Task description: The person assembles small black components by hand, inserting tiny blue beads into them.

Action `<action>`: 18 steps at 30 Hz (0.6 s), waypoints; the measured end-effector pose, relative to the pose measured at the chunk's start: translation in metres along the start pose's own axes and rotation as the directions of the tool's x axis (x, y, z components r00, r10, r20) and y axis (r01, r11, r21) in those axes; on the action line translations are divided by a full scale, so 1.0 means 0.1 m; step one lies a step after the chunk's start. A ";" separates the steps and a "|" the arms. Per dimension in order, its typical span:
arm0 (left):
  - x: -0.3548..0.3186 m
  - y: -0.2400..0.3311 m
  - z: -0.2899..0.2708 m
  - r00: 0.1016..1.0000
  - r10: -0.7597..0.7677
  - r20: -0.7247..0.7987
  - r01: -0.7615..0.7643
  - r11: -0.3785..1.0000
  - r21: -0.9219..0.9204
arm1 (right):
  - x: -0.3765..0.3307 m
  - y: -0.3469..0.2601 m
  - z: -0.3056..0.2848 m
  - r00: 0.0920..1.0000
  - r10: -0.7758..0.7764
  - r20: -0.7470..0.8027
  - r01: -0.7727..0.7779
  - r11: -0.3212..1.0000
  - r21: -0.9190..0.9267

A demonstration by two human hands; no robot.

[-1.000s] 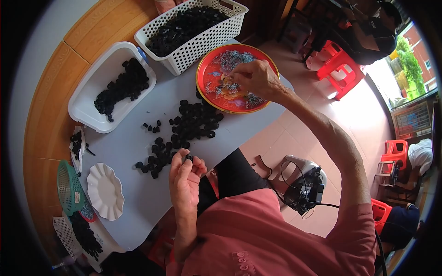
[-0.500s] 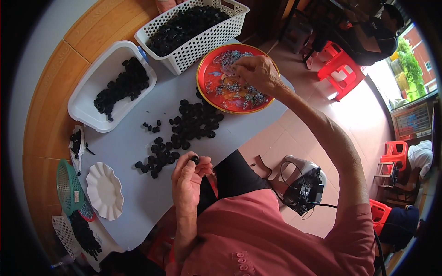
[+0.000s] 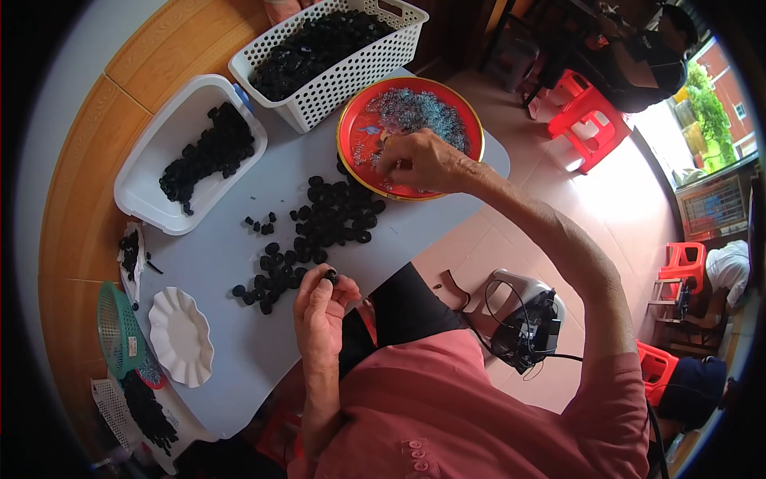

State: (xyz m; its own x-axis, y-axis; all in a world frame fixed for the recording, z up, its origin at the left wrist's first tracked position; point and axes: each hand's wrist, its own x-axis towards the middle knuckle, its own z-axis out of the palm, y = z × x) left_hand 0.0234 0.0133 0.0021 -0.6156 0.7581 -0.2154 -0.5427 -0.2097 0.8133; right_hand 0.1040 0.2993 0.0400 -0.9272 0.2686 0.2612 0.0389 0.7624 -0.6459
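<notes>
Head view: right hand [image 3: 427, 162] has slid toward the lower left of the red tray [image 3: 353, 120] since the frame half a second ago, baring more of the silvery bits [image 3: 419, 112] in the tray's upper part; left hand [image 3: 319, 311] about where it was. Red tray sits upper center of the frame, on the far end of the grey table [image 3: 231, 383], just beside the white basket [image 3: 351, 88]. Right hand is over it, fingers bent and drawn close together, tips at the tray's lower left part; cannot tell if a bit is between them. Left hand is lower center, at the table's near edge, a black piece [image 3: 330, 275] pinched at the fingertips, other fingers loosely curled. Key relation, as I judge it: silvery bits lie right by the right fingertips and well apart from the left hand, while the black piece lies down and to the left of the right hand in the frame, so a gap of table separates the two. Black piece is short and roundish; long axis can't be made out. Loose black round pieces [image 3: 331, 211] spread from the tray's lower left edge down to just above the left hand, which is the nearer one to the lower end of that spread; right hand is nearer to the top end.
</notes>
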 end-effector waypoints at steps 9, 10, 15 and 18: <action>0.00 0.01 -0.04 0.999 0.004 0.033 -0.003 1.000 -0.012 | 0.02 -0.03 0.00 0.997 0.055 -0.054 -0.061 0.991 -0.119; 0.00 0.00 -0.03 1.000 0.001 0.026 -0.001 1.000 -0.008 | 0.02 -0.03 0.00 0.996 0.024 -0.080 -0.034 0.992 -0.124; 0.01 -0.03 -0.04 1.000 -0.004 0.024 0.004 1.000 0.002 | 0.02 -0.05 0.05 0.997 0.058 -0.050 -0.064 0.991 -0.117; 0.00 -0.01 -0.06 1.000 -0.007 0.013 0.007 1.000 0.013 | 0.05 -0.02 0.20 0.984 -0.171 -0.045 0.162 0.973 -0.166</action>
State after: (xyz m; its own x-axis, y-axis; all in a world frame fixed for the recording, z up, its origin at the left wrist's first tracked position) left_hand 0.0207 0.0096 -0.0019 -0.6044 0.7674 -0.2140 -0.5395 -0.1966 0.8187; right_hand 0.0913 0.2870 0.0282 -0.9024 0.1602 0.4001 -0.0501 0.8831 -0.4666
